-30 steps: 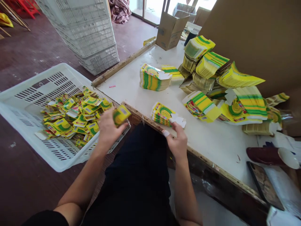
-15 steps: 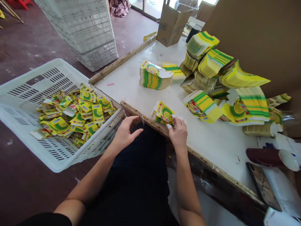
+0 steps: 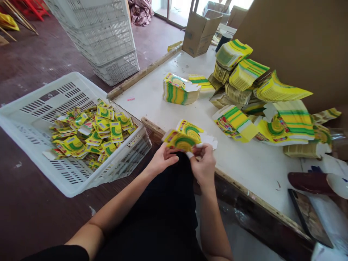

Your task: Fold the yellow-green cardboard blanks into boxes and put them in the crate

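Observation:
A flat yellow-and-green carton (image 3: 179, 141), slightly blurred, is lifted above the table's front edge. My right hand (image 3: 203, 163) pinches its right end. At the carton's lower left edge, the curled fingers of my left hand (image 3: 162, 159) take hold, with the thumb lying just below. Behind it, on the table, rests a small stack of the same cartons (image 3: 190, 129), partly covered by the lifted one. To the left stands a white plastic crate (image 3: 81, 188) with a heap of small yellow cartons (image 3: 94, 132) inside.
Bundles of flat cartons (image 3: 244, 72) are piled on the white table (image 3: 239, 163), with another stack (image 3: 178, 90) nearer the middle. A cardboard box (image 3: 199, 34) stands at the far end. Stacked white crates (image 3: 108, 40) rise at left. A phone (image 3: 310, 217) lies at right.
My right hand has picked a carton up from the small stack and tilted it toward me. My left hand has moved right to meet its left end.

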`<state>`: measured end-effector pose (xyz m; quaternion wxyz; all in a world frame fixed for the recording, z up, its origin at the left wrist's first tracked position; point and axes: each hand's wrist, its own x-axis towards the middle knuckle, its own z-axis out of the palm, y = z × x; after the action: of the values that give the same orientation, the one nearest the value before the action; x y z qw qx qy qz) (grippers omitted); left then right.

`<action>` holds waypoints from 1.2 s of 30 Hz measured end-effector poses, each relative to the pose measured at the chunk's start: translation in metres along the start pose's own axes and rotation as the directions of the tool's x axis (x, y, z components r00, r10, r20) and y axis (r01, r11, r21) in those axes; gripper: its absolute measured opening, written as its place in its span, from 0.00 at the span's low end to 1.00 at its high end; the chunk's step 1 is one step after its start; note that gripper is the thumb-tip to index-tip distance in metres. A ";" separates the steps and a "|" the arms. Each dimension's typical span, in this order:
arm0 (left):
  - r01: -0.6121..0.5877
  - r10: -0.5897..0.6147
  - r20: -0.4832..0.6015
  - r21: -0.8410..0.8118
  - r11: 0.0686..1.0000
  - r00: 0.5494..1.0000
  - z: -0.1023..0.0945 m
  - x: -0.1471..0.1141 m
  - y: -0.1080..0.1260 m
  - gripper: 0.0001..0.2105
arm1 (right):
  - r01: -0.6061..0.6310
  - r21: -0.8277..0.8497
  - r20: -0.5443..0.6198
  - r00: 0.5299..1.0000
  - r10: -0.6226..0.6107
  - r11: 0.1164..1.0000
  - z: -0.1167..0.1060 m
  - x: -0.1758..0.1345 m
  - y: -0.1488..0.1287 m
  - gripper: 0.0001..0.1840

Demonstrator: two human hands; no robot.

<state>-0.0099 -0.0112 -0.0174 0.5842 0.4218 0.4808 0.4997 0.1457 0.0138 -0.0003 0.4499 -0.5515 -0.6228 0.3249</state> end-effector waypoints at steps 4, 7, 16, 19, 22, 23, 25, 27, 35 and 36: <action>-0.068 0.051 -0.067 -0.286 0.956 0.996 0.020 0.005 0.011 0.31 | -0.118 0.260 0.252 0.966 0.051 0.958 0.012 -0.024 -0.015 0.15; -0.152 0.123 -0.128 -0.252 0.956 0.984 0.023 0.005 0.019 0.30 | -0.206 0.440 0.341 0.939 0.050 0.874 0.009 -0.027 -0.017 0.21; -0.204 0.138 -0.243 -0.269 0.941 0.960 0.023 0.003 0.014 0.26 | -0.228 0.398 0.451 0.892 0.027 0.889 0.013 -0.031 -0.020 0.23; -0.219 0.103 -0.357 -0.303 0.927 0.928 0.026 0.004 0.010 0.29 | -0.270 0.371 0.446 0.891 0.084 0.889 0.021 -0.037 -0.019 0.27; -0.218 0.134 -0.309 -0.258 0.941 0.942 0.024 0.004 0.008 0.35 | -0.294 0.397 0.370 0.918 0.142 0.869 0.023 -0.037 -0.015 0.23; -0.224 0.159 -0.262 -0.241 0.944 0.952 0.022 0.004 0.008 0.36 | -0.287 0.407 0.333 0.931 0.152 0.867 0.022 -0.036 -0.013 0.22; -0.231 0.196 -0.176 -0.209 0.950 0.965 0.018 0.004 0.008 0.35 | -0.247 0.414 0.265 0.954 0.144 0.876 0.017 -0.034 -0.011 0.18; -0.214 0.188 -0.161 -0.168 0.962 0.969 0.014 0.003 0.008 0.29 | -0.181 0.378 0.224 0.969 0.100 0.908 0.010 -0.033 -0.009 0.11; -0.254 0.255 -0.020 0.063 0.965 0.967 -0.017 -0.005 0.028 0.28 | 0.358 -0.180 0.010 0.932 -0.362 0.916 -0.028 -0.024 -0.006 0.12; -0.285 0.286 0.010 0.111 0.952 0.958 -0.021 -0.006 0.034 0.32 | 0.413 -0.275 0.012 0.904 -0.426 0.868 -0.031 -0.023 -0.007 0.14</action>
<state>-0.0371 -0.0116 0.0130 0.4799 0.5172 0.4438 0.5525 0.1707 -0.0126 0.0136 0.4453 -0.4670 -0.7549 0.1175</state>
